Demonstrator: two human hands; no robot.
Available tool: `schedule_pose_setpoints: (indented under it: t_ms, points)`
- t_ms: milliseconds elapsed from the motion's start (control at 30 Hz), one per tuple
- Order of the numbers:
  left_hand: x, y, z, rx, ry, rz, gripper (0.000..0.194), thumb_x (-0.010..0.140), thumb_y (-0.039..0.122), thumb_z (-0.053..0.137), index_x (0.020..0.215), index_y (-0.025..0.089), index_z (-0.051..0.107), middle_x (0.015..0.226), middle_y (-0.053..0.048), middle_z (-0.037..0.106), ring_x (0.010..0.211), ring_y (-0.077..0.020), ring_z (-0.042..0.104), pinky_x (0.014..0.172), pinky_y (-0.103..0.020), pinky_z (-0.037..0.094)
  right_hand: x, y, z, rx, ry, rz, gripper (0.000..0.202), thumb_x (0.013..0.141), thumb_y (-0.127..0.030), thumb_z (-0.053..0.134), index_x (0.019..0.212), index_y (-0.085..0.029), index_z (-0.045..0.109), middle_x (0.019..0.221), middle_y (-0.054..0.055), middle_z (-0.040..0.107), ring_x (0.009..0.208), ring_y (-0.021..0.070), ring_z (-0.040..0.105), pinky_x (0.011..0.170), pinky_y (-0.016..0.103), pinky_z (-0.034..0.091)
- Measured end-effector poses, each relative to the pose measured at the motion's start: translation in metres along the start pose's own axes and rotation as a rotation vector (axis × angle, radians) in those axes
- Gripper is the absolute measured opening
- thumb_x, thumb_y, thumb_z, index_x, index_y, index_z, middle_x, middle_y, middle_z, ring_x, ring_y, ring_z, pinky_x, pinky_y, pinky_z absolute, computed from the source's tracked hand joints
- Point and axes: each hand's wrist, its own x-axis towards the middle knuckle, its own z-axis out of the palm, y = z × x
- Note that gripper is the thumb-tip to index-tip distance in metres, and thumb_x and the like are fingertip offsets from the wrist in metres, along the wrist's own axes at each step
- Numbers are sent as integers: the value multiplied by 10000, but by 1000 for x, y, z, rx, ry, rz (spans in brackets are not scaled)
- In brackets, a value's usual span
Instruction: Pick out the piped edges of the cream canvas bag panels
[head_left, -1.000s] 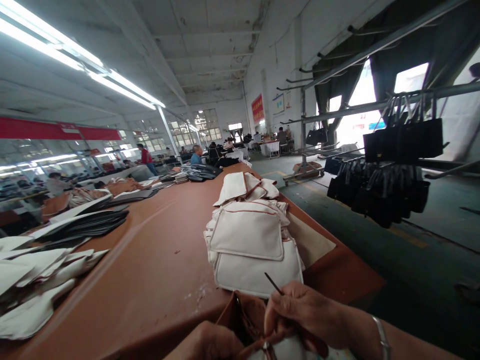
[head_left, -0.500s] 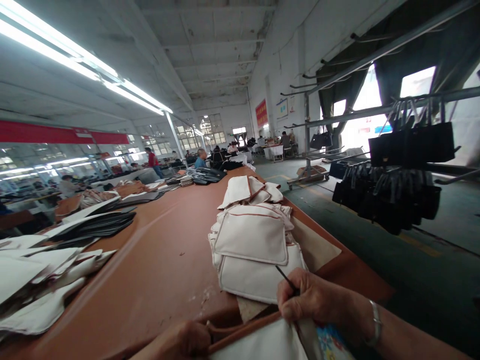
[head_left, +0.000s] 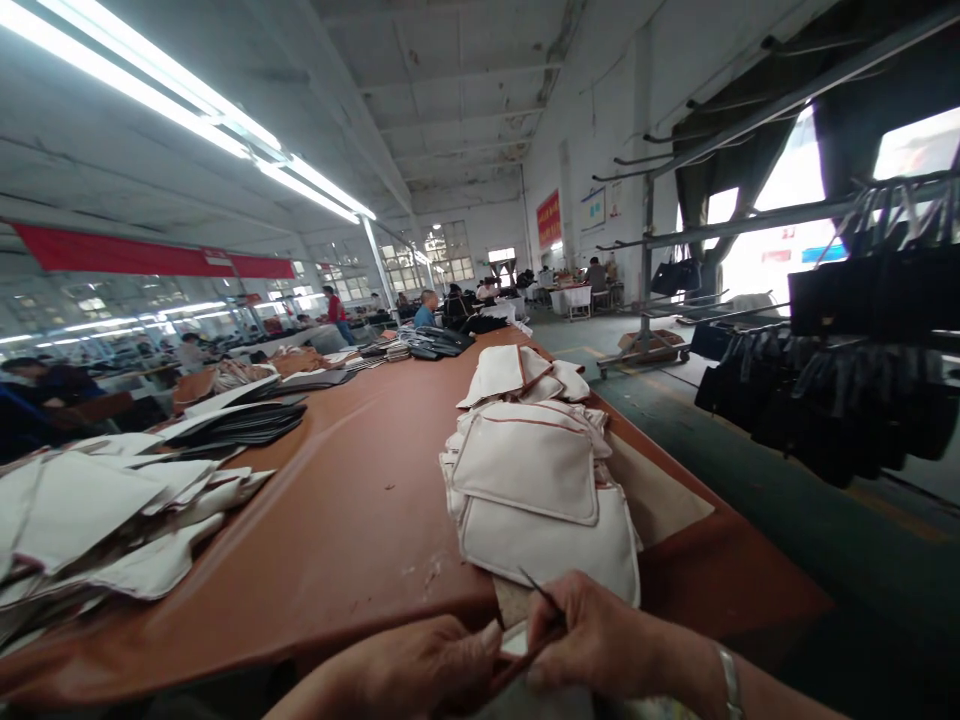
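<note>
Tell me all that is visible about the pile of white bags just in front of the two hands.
The pile of white bags lies on the brown table, near its right edge. The bags look like cream canvas with thin brown piping. They lie flat, loosely overlapping. Its near edge is just beyond the right hand; contact cannot be told.

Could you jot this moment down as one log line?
left hand: pinching brown strip | right hand: holding thin tool | ahead: cream bags on table
</note>
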Motion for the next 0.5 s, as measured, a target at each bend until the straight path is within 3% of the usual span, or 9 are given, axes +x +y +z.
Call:
schedule_pose_setpoints:
  t_ms: [67,133,200,267,367,500]
  points:
    - [-7,-12,-9,-84,-132,-40,574,796,703,648,730,135,706,666,15,488,643,-132,376,643,-228,326,-8,15,-14,74,72,103,339,598,-356,870,775,-129,691,507,-73,530,409,60,403,411,178,294]
    - [-8,-17,-11,-212,-208,-46,578,689,674,776,823,114,721,734,-3,528,688,-135,403,684,-229,319,-16,21,-27,107,103,159,391,655,-458,826,839,-158,658,465,-94,488,310,59,332,336,183,247]
    - [-3,-15,-7,-302,-223,-42,609,586,627,868,844,97,716,744,-15,550,675,-127,412,658,-227,296,-22,21,-40,89,110,137,409,691,-519,782,839,-175,616,466,-106,450,299,60,302,322,190,238]
    - [4,-10,0,-297,-186,-1,593,568,601,890,823,102,697,730,-9,550,657,-118,410,619,-225,270,-26,17,-49,23,102,64,399,675,-499,797,774,-166,600,519,-84,468,390,67,368,385,191,292]
    - [13,-2,11,-194,-138,59,532,598,567,890,791,126,663,707,12,542,634,-107,404,579,-222,255,-34,-4,-54,-97,90,-5,317,638,-350,845,752,-133,644,653,-28,561,595,107,489,524,200,371]
    - [22,9,22,-64,-177,125,504,624,552,880,783,127,663,743,17,550,646,-103,414,569,-214,280,-48,-49,-37,-158,14,-102,307,788,-267,706,1064,-140,663,922,43,667,810,177,585,698,248,459]
